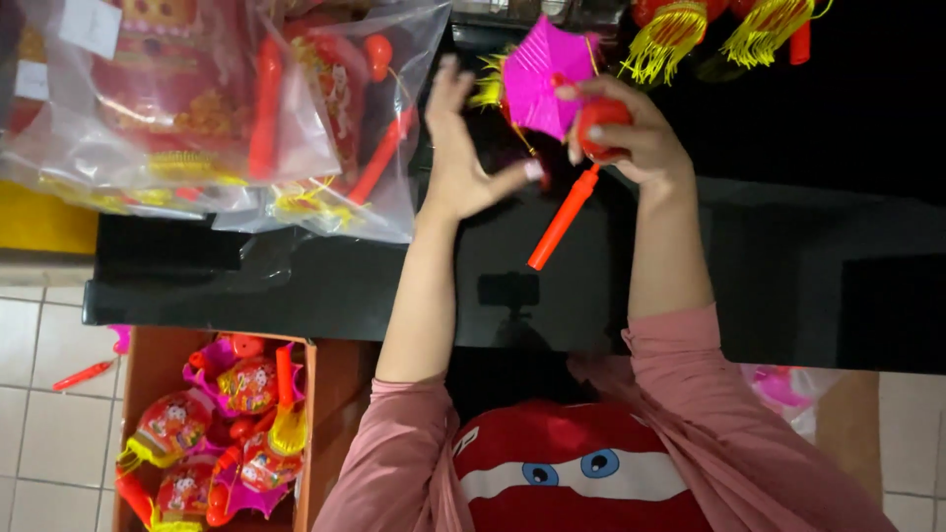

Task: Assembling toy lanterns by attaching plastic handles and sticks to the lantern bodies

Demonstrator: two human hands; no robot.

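A: Big black table (788,266) across the middle, glossy, mostly dark. Top left, a heap of clear plastic bags (197,108) stuffed with red and gold lanterns, looking already packed.

B: Down at bottom left, an open cardboard box (212,433) on the tiled floor (39,394), loaded with loose lanterns in pink, red and yellow, apparently waiting. Judging from that: plenty bagged, plenty left in the box.

A: Top right edge, more lanterns with yellow tassels (670,39) hanging into the dark. Can't tell whether finished or not.

B: Now the one in hand. Pink folded lantern (547,79) held up above the far side of the table, between the two hands, not yet spread out, seemingly mid-assembly.

A: Right hand (626,133) curled tight around the red round cap (599,123) at the lantern's base, fingers wrapped, thumb side pressing in. Orange stick handle (562,219) slanting down from that grip toward the table, end hanging free above it.

B: Left hand (458,148) wide open, fingers stretched upward, thumb pointing across toward the lantern. Holding nothing, just beside the pink paper, touching or not hard to tell.

A: Small last bit: a stray orange stick (84,374) lying alone on the floor left of the box.
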